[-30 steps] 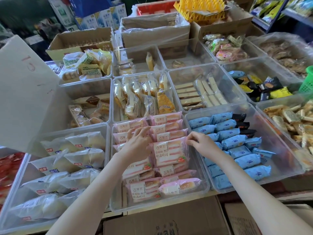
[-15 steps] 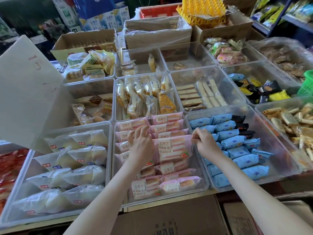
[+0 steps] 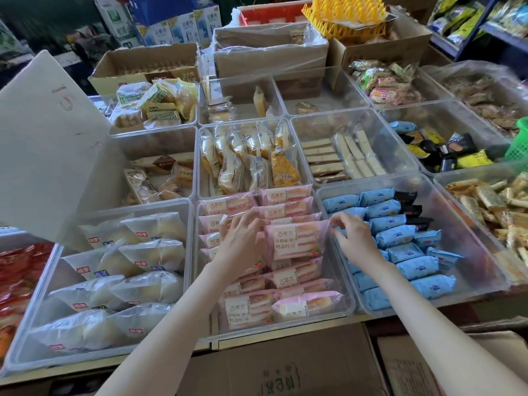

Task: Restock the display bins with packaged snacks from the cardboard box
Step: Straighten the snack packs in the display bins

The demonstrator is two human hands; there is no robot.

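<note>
A clear display bin (image 3: 347, 296) in the front middle holds rows of pink packaged snacks. One pink snack pack (image 3: 297, 241) stands tilted on top of the rows. My left hand (image 3: 243, 241) lies on the pink packs just left of it, fingers spread and fairly straight. My right hand (image 3: 354, 235) is at the pack's upper right corner and pinches its edge with curled fingertips. A brown cardboard box (image 3: 285, 370) sits below the bins' front edge, its inside hidden.
Blue packs (image 3: 400, 241) fill the bin to the right, white bread packs (image 3: 137, 252) the bin to the left. More clear bins of snacks lie behind. A grey board (image 3: 48, 144) leans at the left. Cardboard boxes and a yellow tray (image 3: 345, 15) stand at the back.
Both hands shifted slightly away from me along the pink rows, and the tilted pink pack stands a little more upright between them. The camera view moved a bit closer.
</note>
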